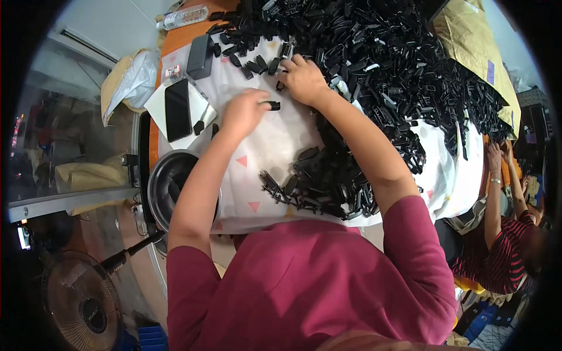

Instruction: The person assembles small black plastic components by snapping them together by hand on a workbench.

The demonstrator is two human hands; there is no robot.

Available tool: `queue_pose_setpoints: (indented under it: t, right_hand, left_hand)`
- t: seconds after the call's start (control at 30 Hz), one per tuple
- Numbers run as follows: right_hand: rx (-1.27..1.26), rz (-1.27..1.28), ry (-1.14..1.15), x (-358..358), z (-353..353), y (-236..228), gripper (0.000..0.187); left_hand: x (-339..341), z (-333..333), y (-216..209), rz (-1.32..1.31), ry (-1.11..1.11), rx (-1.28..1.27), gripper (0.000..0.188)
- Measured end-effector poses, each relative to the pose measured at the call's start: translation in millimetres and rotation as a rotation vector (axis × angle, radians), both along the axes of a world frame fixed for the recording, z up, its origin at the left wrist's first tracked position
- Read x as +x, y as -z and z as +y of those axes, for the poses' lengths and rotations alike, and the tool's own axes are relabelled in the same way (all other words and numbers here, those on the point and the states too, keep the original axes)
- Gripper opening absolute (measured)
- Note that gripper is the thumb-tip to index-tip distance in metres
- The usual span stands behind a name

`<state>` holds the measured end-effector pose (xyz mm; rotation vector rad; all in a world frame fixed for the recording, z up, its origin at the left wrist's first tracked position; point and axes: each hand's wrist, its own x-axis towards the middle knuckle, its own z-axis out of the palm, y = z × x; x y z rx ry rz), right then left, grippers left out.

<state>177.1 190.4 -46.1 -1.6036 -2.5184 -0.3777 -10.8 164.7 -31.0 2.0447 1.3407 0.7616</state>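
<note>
My left hand [244, 112] is closed, with a small black plastic part [273, 106] between thumb and fingers, held over the white cloth. To its upper right, my right hand [304, 81] has its fingers bent and drawn together beside a loose row of black plastic parts [255, 65]. What those fingertips pinch is partly hidden and blurred. Beyond and right of this hand spreads a large heap of similar black parts [374, 52]. A second pile of black parts [336, 184] lies near the table's front edge, below my right forearm.
On the left are a phone [178, 109] on a white box, a dark grey block [201, 57], a clear bottle [184, 17] and a metal bowl [161, 175] holding dark parts. A sack [477, 52] stands far right. A fan [82, 298] is lower left; another person [497, 234] works at right.
</note>
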Motion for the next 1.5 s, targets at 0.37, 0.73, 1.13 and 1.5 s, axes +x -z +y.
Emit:
queue_pose_setpoints:
  t: [0.37, 0.73, 1.13, 1.5]
  right_hand:
    - [-0.103, 0.185, -0.204, -9, -15, -15, 0.012]
    - [-0.94, 1.927, -0.081, -6, -124, -112, 0.02]
    - [-0.551, 1.551, 0.098, -3, -141, -103, 0.027]
    - [0.021, 0.96, 0.247, -18, -148, -91, 0.022]
  left_hand:
    - [-3, -15, -13, -0.126, -0.062, -0.131, 0.03]
    - [3, -74, -65, -0.834, 0.13, -0.301, 0.028]
    - [12, -90, -82, -0.5, 0.209, 0.127, 0.025]
    - [44, -98, -57, -1.029, 0.019, -0.503, 0.03]
